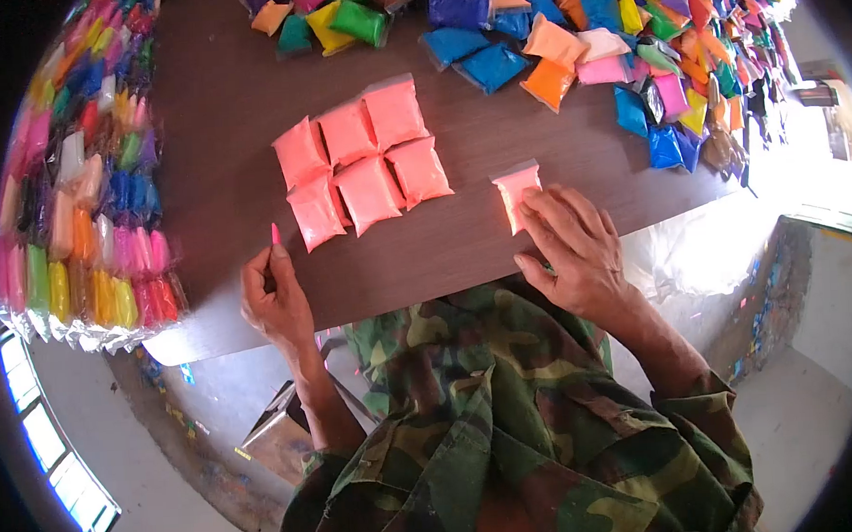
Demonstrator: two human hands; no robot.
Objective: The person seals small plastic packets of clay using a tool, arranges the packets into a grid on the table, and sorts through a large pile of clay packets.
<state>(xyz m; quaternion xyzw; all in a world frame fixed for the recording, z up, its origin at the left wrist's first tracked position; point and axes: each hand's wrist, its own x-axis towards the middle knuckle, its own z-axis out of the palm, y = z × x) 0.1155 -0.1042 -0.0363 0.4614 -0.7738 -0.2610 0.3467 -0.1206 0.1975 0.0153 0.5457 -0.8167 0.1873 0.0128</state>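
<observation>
My left hand (277,293), near the front edge of the table, pinches a small pointed pink piece (275,234) between thumb and fingers; its kind is not clear. Farther right, my right hand (573,247) lies with fingers stretched out and thumb apart. Its fingertips touch the right side of a single salmon-pink packet (517,188) in clear film, partly covering it. Between the hands and farther back, several matching pink packets (366,188) lie in two rows, close together, some overlapping.
Loose packets of many colours (550,47) are heaped along the back and right of the brown table (219,104). Bagged colourful packets (86,214) are stacked at the left edge. Below the table at left stands a box (276,434).
</observation>
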